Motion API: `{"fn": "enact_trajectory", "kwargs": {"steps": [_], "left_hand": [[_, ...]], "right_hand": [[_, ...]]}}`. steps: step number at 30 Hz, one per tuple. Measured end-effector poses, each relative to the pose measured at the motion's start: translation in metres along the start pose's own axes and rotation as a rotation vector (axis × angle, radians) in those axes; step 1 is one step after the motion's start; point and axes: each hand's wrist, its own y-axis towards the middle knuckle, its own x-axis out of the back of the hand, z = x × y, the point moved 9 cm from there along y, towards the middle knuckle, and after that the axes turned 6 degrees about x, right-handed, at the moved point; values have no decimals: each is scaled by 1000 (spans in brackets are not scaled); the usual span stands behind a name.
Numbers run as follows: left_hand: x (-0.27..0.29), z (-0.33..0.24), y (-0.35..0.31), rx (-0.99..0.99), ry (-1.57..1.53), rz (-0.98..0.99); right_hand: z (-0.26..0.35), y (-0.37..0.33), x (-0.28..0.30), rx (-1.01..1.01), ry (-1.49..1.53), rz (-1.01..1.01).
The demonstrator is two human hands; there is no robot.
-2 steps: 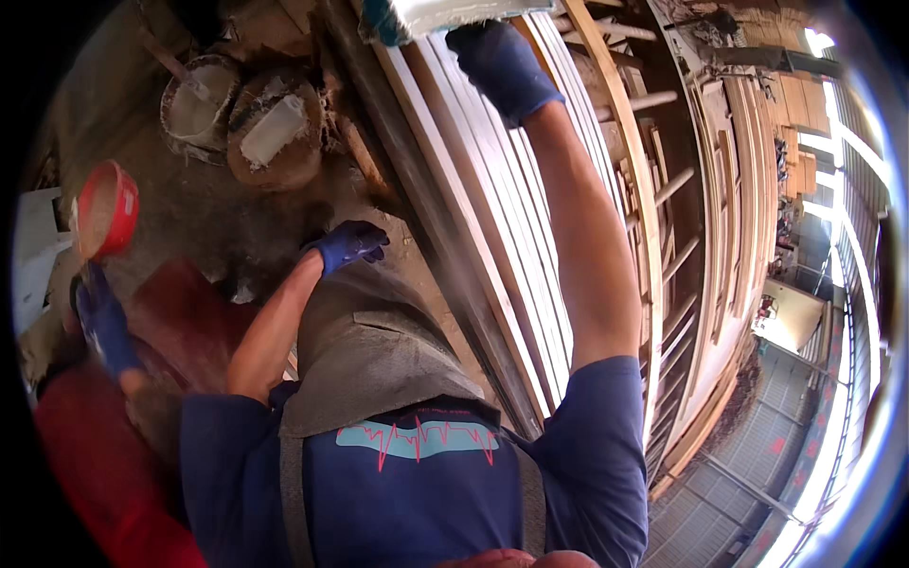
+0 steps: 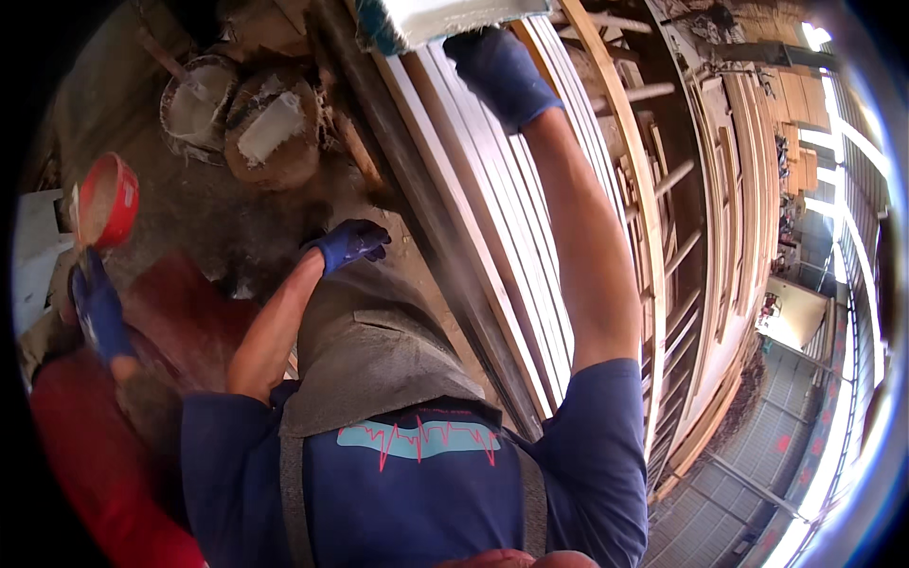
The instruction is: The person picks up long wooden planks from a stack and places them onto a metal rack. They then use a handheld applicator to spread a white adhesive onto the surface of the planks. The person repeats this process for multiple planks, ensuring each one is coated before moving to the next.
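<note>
Three blue-gloved hands: the person's right hand [image 2: 507, 80] at upper centre, left hand [image 2: 348, 246] near the middle, a co-worker's hand [image 2: 97, 308] at left. One red bowl [image 2: 121, 210], left. Upper left: one white-smeared bucket [image 2: 174, 135], one stick [image 2: 169, 59]. Pale strips [image 2: 481, 151], centre: several, glare blurring their exact number.

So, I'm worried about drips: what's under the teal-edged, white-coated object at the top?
Long, pale strips show on both sides of the blue-gloved right hand and run up to that object; anything directly under it is covered.
</note>
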Motion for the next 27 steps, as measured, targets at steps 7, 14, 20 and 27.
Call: {"fn": "enact_trajectory", "kwargs": {"steps": [7, 14, 20, 27], "left_hand": [[-135, 71, -41, -194, 738, -14], [-517, 83, -156, -733, 1324, 402], [-724, 220, -143, -1161, 1723, 15], [-770, 228, -120, -1067, 1714, -478]], "right_hand": [[71, -287, 65, -120, 255, 37], [124, -583, 127, -412, 152, 167], [138, -659, 144, -233, 140, 183], [154, -672, 150, -240, 46, 111]]}}
